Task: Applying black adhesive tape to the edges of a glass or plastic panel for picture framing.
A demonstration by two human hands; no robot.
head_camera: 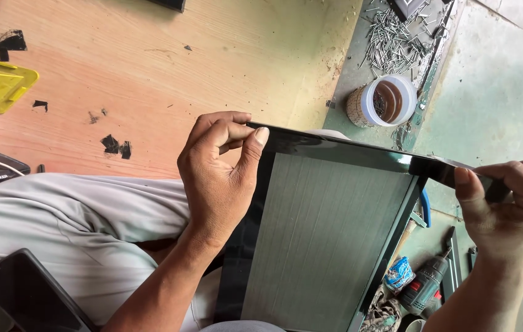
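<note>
A: What do the hands hold?

B: A black picture frame with a grey backing, resting on the lap. The left hand pinches its top left corner; the right hand grips the top right.

A: How to do this well?

B: Probably keep both grips level. A cordless drill lies below the right hand.
</note>
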